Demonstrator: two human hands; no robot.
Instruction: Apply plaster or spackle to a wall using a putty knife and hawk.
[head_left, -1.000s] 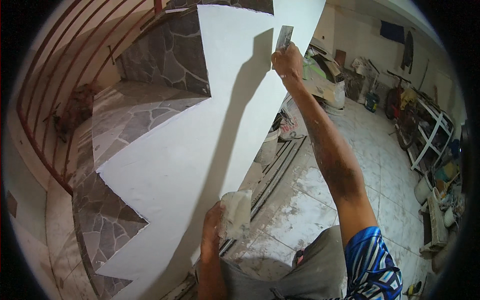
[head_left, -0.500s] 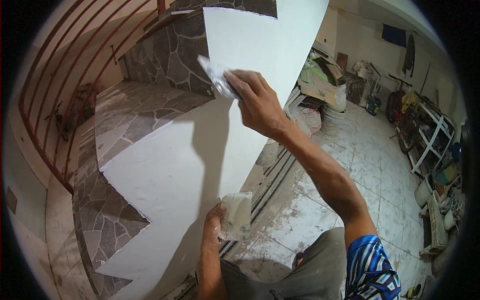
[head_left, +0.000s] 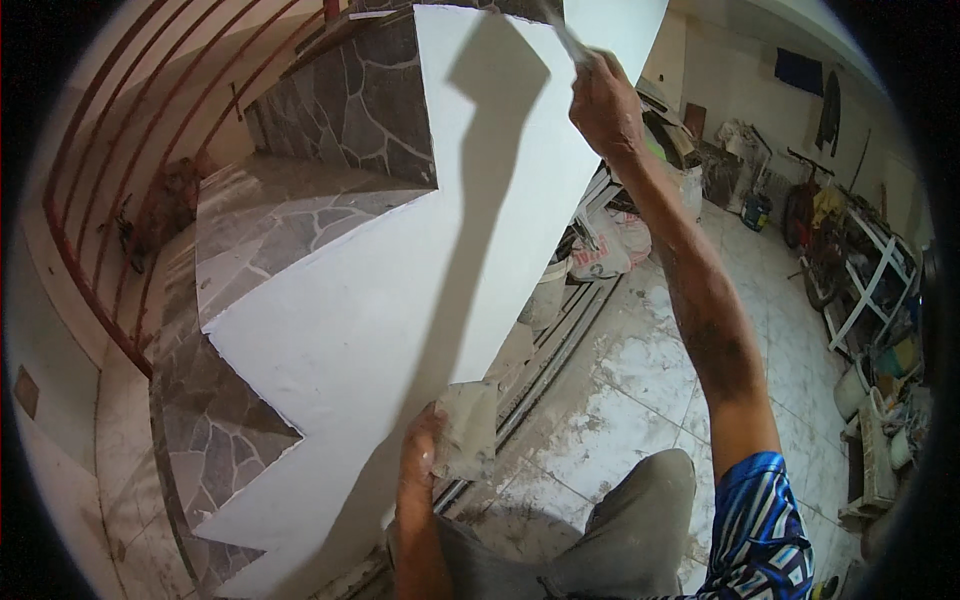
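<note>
A white stair-side wall (head_left: 350, 340) with a jagged edge runs along steps faced in grey stone pattern (head_left: 370, 100). My right hand (head_left: 607, 105), arm stretched out, is closed on a metal putty knife (head_left: 572, 40) at the wall's upper part, near the top step edge. Whether the blade touches the surface I cannot tell. Below, my left hand (head_left: 423, 440) grips a flat, squarish spreader plate (head_left: 465, 430) smeared with pale filler, held before the wall's lower right edge. A long shadow of my right arm falls across the white surface.
A curved red railing (head_left: 110, 170) stands left. Sacks (head_left: 615, 250), a bucket (head_left: 545, 300) and long metal rails (head_left: 535, 390) lie behind the wall. Along the right are a bicycle (head_left: 820, 270), a white rack (head_left: 870, 270) and clutter on the tiled floor (head_left: 730, 300).
My right hand with the knife swung down-left to the stone riser, then back up and right to the top of the white wall. My left hand stays low with the plate.
</note>
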